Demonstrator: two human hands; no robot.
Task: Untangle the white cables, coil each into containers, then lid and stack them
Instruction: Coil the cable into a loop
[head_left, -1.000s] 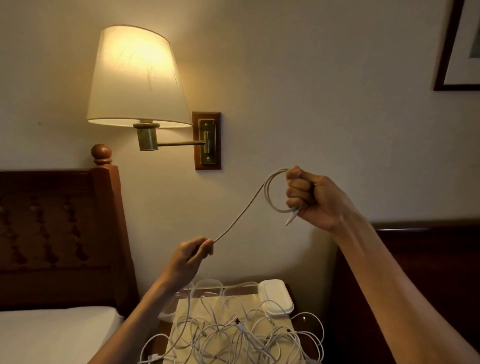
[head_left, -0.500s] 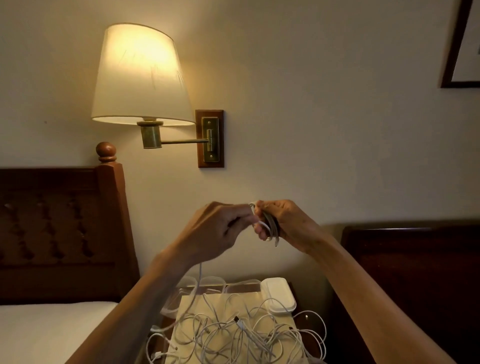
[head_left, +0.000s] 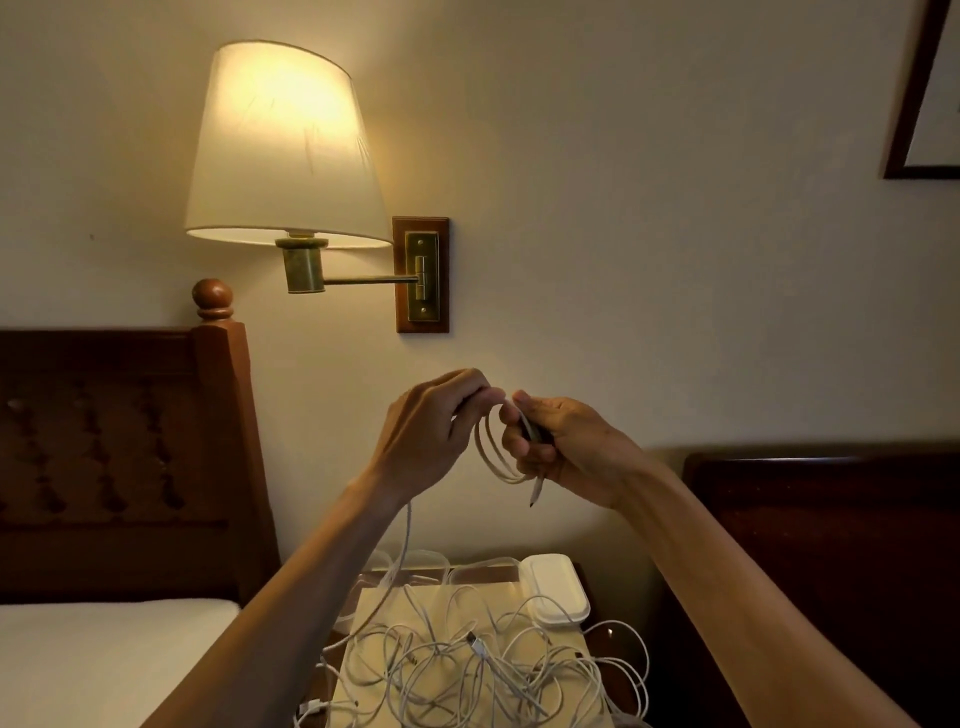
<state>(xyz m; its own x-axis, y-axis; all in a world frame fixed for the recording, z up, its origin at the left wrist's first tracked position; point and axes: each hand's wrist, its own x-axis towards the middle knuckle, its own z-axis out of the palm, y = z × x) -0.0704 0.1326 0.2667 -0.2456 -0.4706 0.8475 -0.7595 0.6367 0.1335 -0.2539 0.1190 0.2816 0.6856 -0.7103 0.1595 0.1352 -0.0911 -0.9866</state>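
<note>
Both hands are raised in front of the wall, close together. My right hand (head_left: 563, 447) grips a small coil of white cable (head_left: 493, 452), whose plug end hangs down below the fingers. My left hand (head_left: 431, 436) pinches the same cable at the coil's top; the rest of the cable runs down past my left wrist to a tangled pile of white cables (head_left: 467, 670) on the nightstand. Clear containers (head_left: 415, 564) stand behind the pile, and a stack of white lids (head_left: 556, 587) lies at its right.
A lit wall lamp (head_left: 283, 145) hangs above left on a brass arm. A wooden headboard (head_left: 124, 447) and white mattress (head_left: 104, 654) are on the left, dark wooden furniture (head_left: 831, 545) on the right. A picture frame (head_left: 919, 104) hangs top right.
A second ago the hands were apart with the cable stretched between them. The left hand rose to meet the right, and the coil in the right hand gained loops.
</note>
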